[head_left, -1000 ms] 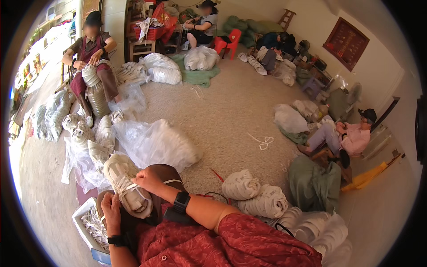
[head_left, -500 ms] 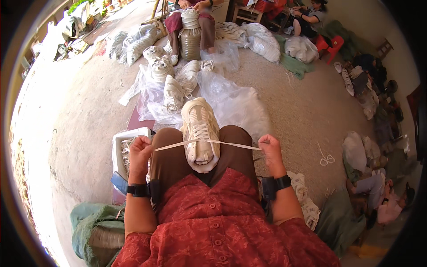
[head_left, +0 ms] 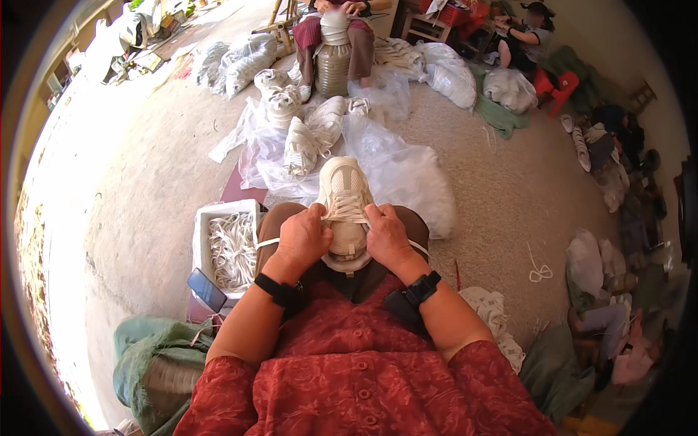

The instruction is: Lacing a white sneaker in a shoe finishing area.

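Observation:
A cream sneaker [head_left: 344, 190] rests upright between my knees, toe pointing away from me. My left hand [head_left: 304, 239] and my right hand [head_left: 386, 235] press against its two sides by the eyelets, each pinching one end of a white shoelace [head_left: 347, 212] threaded across the tongue. Loose lace ends trail out to either side over my brown trousers. Both wrists wear black bands.
A white box of laces [head_left: 227, 248] stands at my left knee, a dark phone [head_left: 207, 289] leaning on it. Clear plastic bags with more sneakers [head_left: 302, 145] lie ahead. Other people sit at the far side. A green bag [head_left: 149, 360] lies at my lower left.
My view swung from the room down to my lap. My hands, held wide apart pulling the lace taut, have come in against the shoe.

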